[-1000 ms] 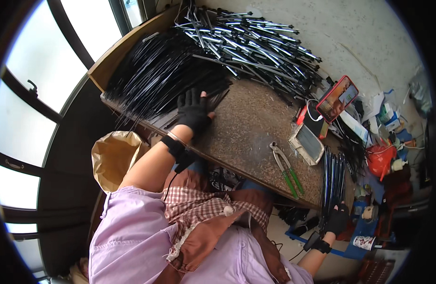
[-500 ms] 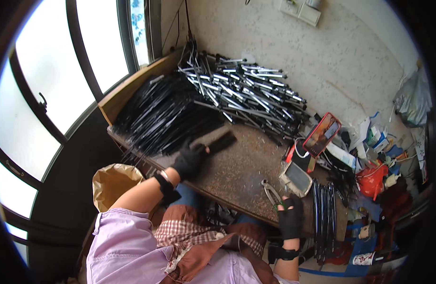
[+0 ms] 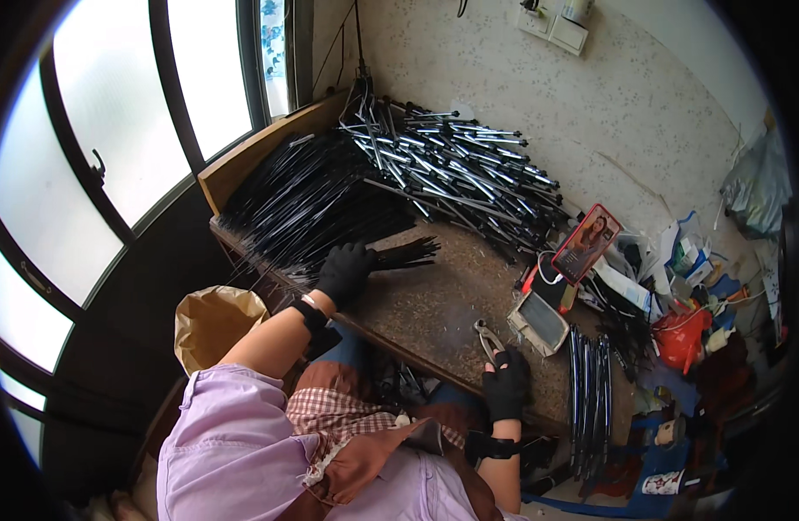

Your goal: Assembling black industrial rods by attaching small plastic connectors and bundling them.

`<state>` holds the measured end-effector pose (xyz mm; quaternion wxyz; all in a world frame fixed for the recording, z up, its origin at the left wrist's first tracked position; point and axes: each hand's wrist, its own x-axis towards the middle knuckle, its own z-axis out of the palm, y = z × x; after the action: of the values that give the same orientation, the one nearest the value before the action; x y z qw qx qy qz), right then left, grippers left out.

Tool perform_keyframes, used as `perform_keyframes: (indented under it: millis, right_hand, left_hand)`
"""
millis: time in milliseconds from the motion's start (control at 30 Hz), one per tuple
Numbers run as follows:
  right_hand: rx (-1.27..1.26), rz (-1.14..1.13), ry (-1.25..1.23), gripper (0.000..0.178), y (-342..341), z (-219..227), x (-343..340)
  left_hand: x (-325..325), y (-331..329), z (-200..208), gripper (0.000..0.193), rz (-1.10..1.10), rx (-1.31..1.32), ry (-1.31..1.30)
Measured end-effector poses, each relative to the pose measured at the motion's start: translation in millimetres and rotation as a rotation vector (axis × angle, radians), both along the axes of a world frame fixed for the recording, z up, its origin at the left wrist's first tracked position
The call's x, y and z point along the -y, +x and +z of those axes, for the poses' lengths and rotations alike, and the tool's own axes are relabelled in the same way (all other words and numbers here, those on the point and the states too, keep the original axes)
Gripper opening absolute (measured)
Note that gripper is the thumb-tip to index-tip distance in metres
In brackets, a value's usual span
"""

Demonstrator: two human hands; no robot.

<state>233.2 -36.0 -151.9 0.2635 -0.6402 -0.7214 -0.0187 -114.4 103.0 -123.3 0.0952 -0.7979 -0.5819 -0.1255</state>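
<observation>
My left hand [image 3: 345,271], in a black fingerless glove, is closed around a bundle of thin black strips [image 3: 408,253] at the near left of the table. Their fanned ends stick out to the right of the fist. Beside that hand lies a large heap of similar thin black strips [image 3: 308,195]. At the table's near right, my gloved right hand [image 3: 506,386] grips a pair of pliers [image 3: 486,337]. The metal jaws point away from me; the handles are mostly covered by the fingers.
Along the wall lies a pile of silvery rods with black ends [image 3: 460,161]. A phone in a red case [image 3: 588,244] stands near a grey-faced framed box [image 3: 540,323]. Dark tubes [image 3: 590,399] lie at the table's right end. An open paper bag [image 3: 217,328] stands left.
The bundle in my left hand has stopped blurring and now lies nearer the heap. My right hand, with the pliers, has shifted left and slightly up.
</observation>
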Motion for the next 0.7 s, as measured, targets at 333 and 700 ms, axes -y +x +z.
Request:
perform_keyframes:
  millis: [333,700]
  right_hand:
    - [-0.217,-0.035,-0.108,0.030,17,-12,4]
    - [-0.689,0.235,0.226,0.069,-34,109,9]
  left_hand:
    - [31,32,73,0.026,0.025,0.371,0.082]
    - [43,108,70,0.036,-0.907,1.259,-0.482]
